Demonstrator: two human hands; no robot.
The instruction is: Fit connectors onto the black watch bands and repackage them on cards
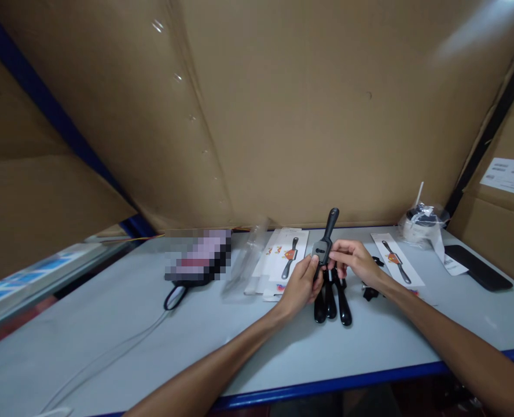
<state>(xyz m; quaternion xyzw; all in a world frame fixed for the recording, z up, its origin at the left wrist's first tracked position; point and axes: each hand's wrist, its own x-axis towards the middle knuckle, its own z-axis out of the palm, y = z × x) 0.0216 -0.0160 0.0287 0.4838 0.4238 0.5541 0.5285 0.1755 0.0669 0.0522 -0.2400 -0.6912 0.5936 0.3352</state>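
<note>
A black spokeshave (321,249) with a grey plate in its middle is held tilted above the table, one handle pointing up. My left hand (301,284) is closed around its lower part, thumb on the plate. At the spokeshave's right edge, the fingers of my right hand (355,263) are pinched together; whether a small part sits between them is hidden. Below my hands lie several more black spokeshaves (344,307), their glossy handles toward me. Small black knob-like parts (371,292) rest beside my right wrist.
Printed white packages (294,255) and clear plastic sleeves (243,260) lie left of my hands; another printed package (398,260) is at right. Farther out are a blurred-out device (200,258) with a cable, a plastic-wrapped cup (422,223) and a black flat case (478,269). Cardboard walls the back.
</note>
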